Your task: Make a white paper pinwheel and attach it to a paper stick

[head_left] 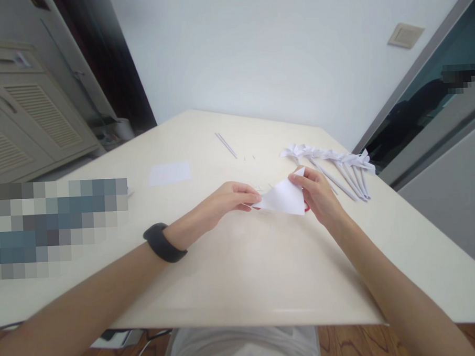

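A small sheet of white paper [282, 198] is stretched between my two hands above the table. My left hand [234, 199], below a black wristband [163, 242], pinches its narrow left end. At the upper right corner, my right hand [314, 188] grips the sheet between thumb and fingers. A red loop [307, 205], perhaps a scissors handle, shows partly behind the paper by my right hand; the rest of it is hidden. Tiny white scraps [258, 188] lie just beyond the paper.
Folded white paper pieces and several rolled paper sticks [345, 178] lie at the table's right. Two thin paper sticks [225, 145] lie farther back, and a flat white sheet [170, 173] is to the left. A wall [256, 56] stands behind the cream table [242, 283].
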Tool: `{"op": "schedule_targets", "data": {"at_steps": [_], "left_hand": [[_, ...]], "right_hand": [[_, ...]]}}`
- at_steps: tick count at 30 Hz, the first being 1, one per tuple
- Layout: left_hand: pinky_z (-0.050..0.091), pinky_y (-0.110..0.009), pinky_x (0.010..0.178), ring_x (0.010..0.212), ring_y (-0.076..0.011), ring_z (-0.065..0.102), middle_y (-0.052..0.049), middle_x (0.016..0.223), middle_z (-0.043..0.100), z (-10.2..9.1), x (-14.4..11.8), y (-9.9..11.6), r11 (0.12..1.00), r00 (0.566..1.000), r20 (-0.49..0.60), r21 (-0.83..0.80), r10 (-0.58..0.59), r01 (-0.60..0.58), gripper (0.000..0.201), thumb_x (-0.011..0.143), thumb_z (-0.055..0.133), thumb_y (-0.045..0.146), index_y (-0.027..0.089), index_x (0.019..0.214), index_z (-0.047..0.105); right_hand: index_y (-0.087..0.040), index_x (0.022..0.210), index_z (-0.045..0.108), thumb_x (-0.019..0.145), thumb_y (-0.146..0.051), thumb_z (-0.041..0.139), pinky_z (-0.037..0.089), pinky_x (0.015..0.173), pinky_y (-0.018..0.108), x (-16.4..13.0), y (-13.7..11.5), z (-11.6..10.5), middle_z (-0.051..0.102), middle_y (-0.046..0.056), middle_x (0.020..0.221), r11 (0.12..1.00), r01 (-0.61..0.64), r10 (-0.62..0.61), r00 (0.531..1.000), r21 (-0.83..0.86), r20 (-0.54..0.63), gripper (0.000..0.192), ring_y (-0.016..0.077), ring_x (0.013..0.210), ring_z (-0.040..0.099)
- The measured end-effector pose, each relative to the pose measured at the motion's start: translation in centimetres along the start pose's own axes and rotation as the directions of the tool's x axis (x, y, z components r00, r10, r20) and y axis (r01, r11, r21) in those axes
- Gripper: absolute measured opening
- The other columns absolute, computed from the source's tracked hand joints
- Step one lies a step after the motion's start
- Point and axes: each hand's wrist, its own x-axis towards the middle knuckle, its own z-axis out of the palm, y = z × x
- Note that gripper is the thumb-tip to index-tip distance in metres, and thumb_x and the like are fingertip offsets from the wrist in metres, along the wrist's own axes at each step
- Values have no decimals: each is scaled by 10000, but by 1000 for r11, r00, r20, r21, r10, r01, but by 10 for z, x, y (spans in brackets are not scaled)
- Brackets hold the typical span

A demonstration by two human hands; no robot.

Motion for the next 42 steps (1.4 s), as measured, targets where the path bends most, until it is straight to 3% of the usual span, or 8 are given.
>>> {"op": "schedule_targets", "data": {"at_steps": [9, 20, 26, 35, 42], "left_hand": [[433, -272, 753, 754, -133, 558, -14, 779, 626, 3, -1, 3, 999, 1000, -30, -45, -2, 1, 173, 687, 681, 330, 162, 730, 683], [441, -284, 776, 833, -167, 579, -39, 837, 638, 6, 0, -3, 999, 1000, -10, -40, -24, 24, 171, 688, 660, 313, 152, 744, 680], [438, -274, 746, 785, -157, 561, -31, 788, 621, 6, -1, 3, 1000, 1000, -20, -12, -20, 20, 148, 684, 652, 303, 160, 718, 672], [435, -290, 781, 836, -171, 604, -44, 812, 661, -1, 0, 2, 1000, 999, -34, -16, 6, -6, 181, 687, 685, 337, 160, 726, 681], [440, -293, 794, 860, -176, 609, -61, 833, 681, -1, -2, 3, 999, 999, -41, 0, 35, -35, 226, 712, 678, 373, 154, 766, 679]], "right_hand": [[-194, 676, 492, 743, -317, 623, 325, 504, 241, 0, 2, 4, 455, -47, 608, 999, -10, 9, 1000, -32, -29, 191, 95, 526, 425], [-175, 714, 530, 757, -302, 626, 344, 581, 231, -11, 15, 36, 537, -32, 675, 996, -37, 47, 990, -77, 130, 165, 107, 642, 490], [-187, 682, 510, 739, -319, 634, 313, 539, 237, -6, 9, 25, 508, -40, 638, 995, -59, 65, 995, -81, 76, 190, 100, 583, 461], [-192, 665, 540, 717, -287, 639, 338, 532, 252, 6, -1, -8, 476, -26, 626, 999, 34, -37, 994, -29, -103, 146, 111, 570, 447], [-190, 650, 528, 715, -295, 645, 340, 533, 244, 6, -2, -10, 464, -18, 633, 1000, 28, -29, 993, -9, -111, 169, 114, 589, 443]]}}
